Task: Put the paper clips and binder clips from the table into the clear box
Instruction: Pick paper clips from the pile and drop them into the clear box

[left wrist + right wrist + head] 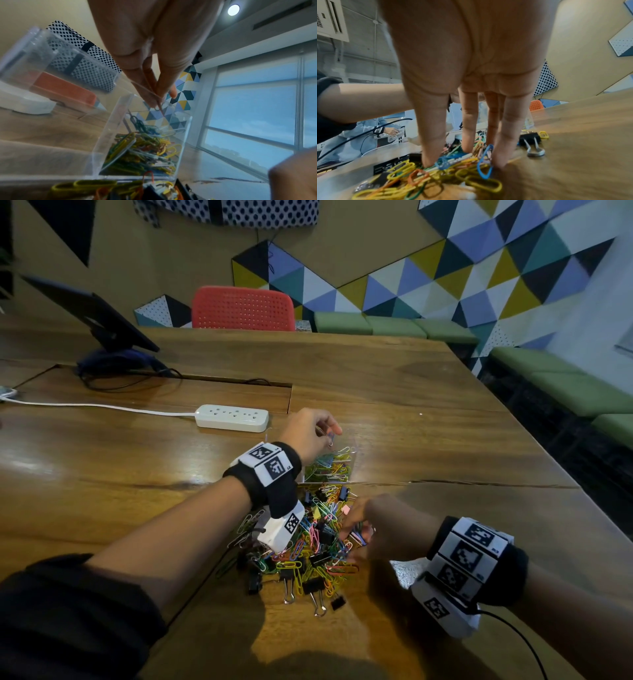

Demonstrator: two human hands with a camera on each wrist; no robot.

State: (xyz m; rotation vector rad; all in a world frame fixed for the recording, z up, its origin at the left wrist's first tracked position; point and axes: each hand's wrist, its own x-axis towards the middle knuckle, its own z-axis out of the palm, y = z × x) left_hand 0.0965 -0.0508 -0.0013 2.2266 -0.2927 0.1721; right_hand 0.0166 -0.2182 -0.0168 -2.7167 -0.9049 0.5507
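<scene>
The left hand (310, 431) hangs directly over the open top of the clear box (356, 451), thumb and fingertips pinched on a thin paper clip (329, 440) whose long axis points down into the box; letting go should drop it onto the coloured clips already inside. The right hand (380, 525) is the nearer to the pile of paper clips and binder clips (308, 546) on the wooden table (428, 412), just this side of the box. Its straight fingers press down into the pile, around a blue clip (485, 164), nothing yet lifted.
</scene>
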